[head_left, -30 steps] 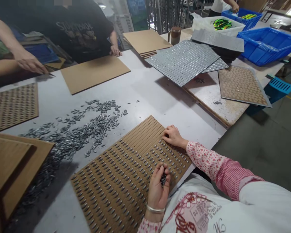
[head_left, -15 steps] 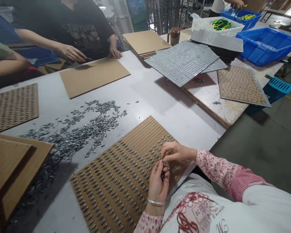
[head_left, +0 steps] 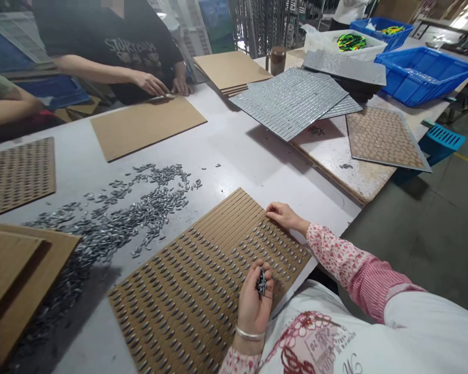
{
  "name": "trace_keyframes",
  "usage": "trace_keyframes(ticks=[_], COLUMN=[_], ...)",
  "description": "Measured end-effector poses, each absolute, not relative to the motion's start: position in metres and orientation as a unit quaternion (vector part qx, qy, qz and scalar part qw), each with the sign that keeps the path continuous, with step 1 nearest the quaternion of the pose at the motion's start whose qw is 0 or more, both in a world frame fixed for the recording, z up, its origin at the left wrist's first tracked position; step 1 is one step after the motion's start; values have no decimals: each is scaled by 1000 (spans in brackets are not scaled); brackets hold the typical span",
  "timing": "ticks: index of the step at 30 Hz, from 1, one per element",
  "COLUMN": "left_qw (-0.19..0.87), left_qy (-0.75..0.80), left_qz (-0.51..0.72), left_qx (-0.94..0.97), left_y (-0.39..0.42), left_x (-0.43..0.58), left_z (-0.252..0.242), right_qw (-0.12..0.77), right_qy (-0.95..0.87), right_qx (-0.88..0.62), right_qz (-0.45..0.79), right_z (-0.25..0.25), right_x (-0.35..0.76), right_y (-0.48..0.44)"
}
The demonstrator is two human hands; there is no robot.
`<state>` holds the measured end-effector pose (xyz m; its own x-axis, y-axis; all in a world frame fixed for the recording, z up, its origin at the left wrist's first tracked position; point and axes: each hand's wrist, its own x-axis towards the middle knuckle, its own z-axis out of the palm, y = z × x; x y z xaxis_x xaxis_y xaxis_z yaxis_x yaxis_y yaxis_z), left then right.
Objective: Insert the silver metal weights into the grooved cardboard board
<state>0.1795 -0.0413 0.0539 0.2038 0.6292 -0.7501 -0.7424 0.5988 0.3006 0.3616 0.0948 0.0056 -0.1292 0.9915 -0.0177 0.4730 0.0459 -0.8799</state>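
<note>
A grooved brown board (head_left: pixel 222 223) lies at an angle on the white table, with rows of small grey oval pieces over most of it. Its upper corner has bare grooves. My left hand (head_left: pixel 255 298), palm up above the board's near side, is curled around a small heap of grey pieces (head_left: pixel 261 283). At the board's right edge, beside the bare grooves, my right hand (head_left: pixel 281 214) has its fingers pinched together; whatever is between the fingertips is too small to make out. Left of the board spreads a loose pile of grey pieces (head_left: pixel 140 213).
Across the table (head_left: pixel 226 140), a person's hands rest at a plain board (head_left: pixel 148 127). Filled boards (head_left: pixel 19 174) and stacked boards (head_left: pixel 11 270) lie left. Silver ribbed sheets (head_left: pixel 292 101), a mug (head_left: pixel 277 61) and a blue crate (head_left: pixel 425 75) stand back right.
My right hand has moved away from my left hand, up to the board's right edge. My left fingers have opened somewhat, showing the pieces. The person across has shifted a hand to the right.
</note>
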Motion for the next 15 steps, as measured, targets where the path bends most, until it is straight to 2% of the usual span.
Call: trace_keyframes(ticks=[5, 10, 15], left_qw=[772, 793, 793], left_qy=[469, 419, 421], left_qz=[423, 436, 435], left_qx=[-77, -81, -66], left_y=[-43, -43, -45], left_x=[180, 179, 178], left_z=[53, 51, 49], right_qw=[363, 252, 198], right_qy=[-601, -744, -785], right_qx=[-535, -518, -499], right_qz=[470, 340, 310], right_z=[6, 14, 12], right_x=[363, 371, 373], right_y=[96, 106, 111])
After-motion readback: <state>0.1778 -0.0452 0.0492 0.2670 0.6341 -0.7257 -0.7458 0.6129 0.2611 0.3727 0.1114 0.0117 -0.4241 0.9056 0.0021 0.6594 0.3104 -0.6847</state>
